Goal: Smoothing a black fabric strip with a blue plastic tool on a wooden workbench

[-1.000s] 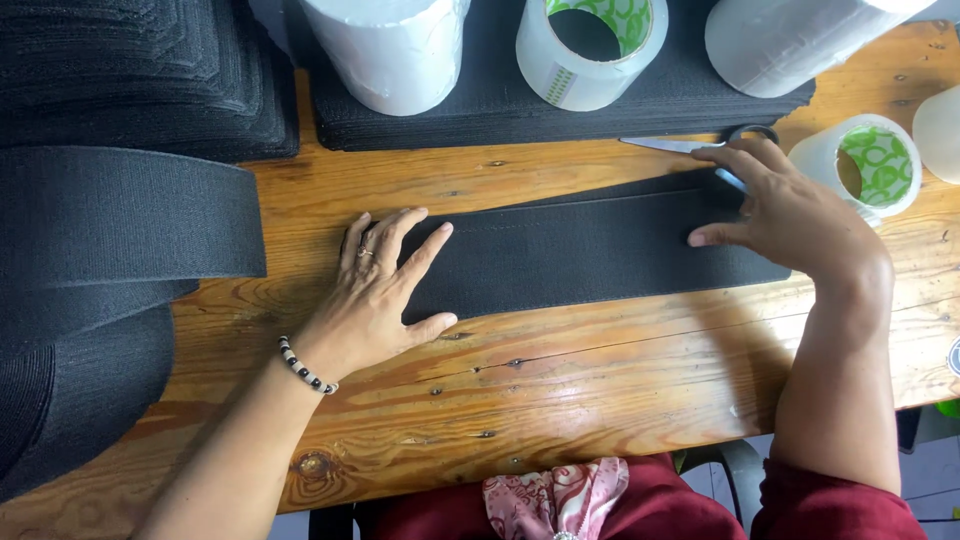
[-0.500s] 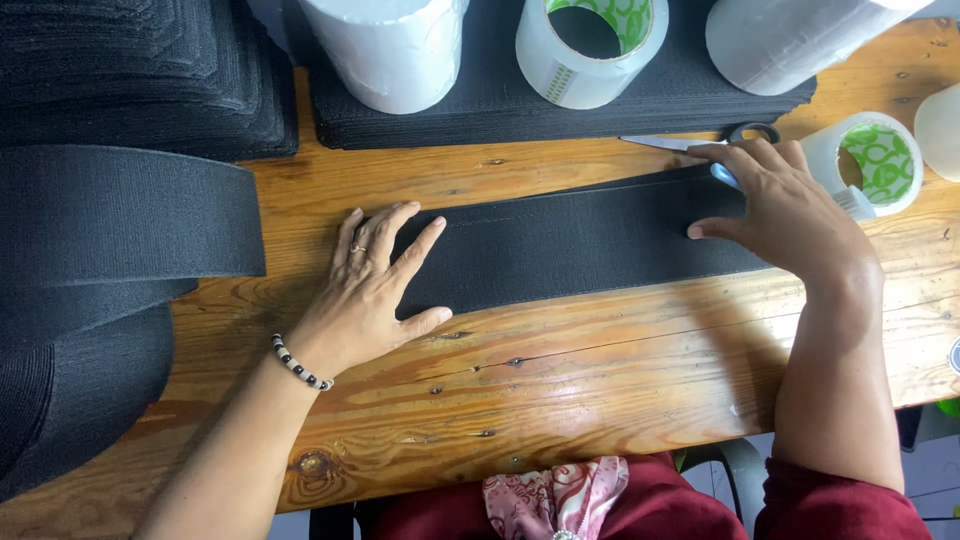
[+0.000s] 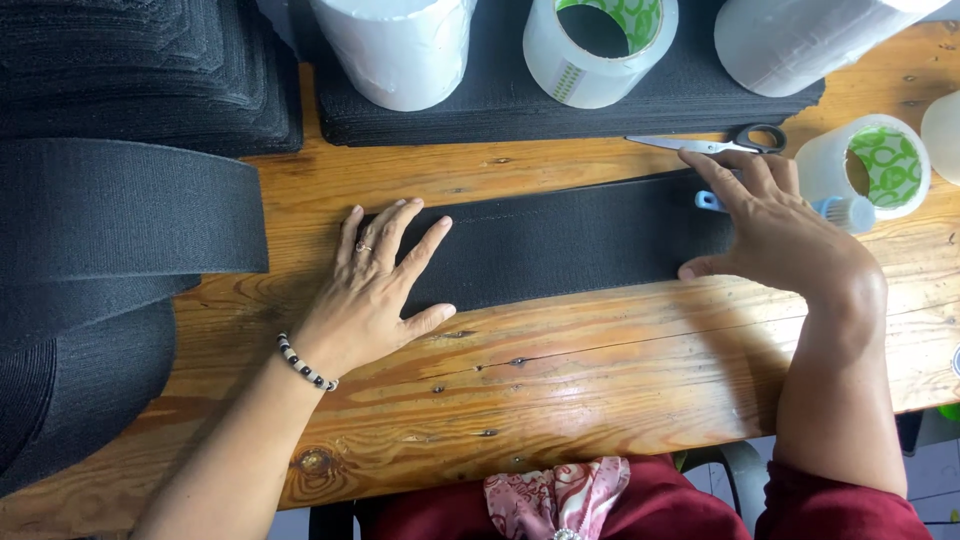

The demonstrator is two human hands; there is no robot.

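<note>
- Flat on the wooden table (image 3: 600,370) lay a black strip (image 3: 570,245) of coarse, woven-looking band, running left to right between both hands.
- Left hand (image 3: 375,290) pressed its left end, fingers spread and palm down, grasping nothing; a ring and a beaded bracelet (image 3: 305,363) showed.
- Right hand (image 3: 775,230) lay open over the right end, fingers extended, gripping nothing.
- Just beyond those fingertips lay scissors (image 3: 715,143), steel blades with black handles.
- Behind sat stacked black pieces (image 3: 500,95), white rolls (image 3: 395,50) and a clear tape roll (image 3: 598,45).
- At the left, a broad black band roll (image 3: 110,225) hung over the table edge.
</note>
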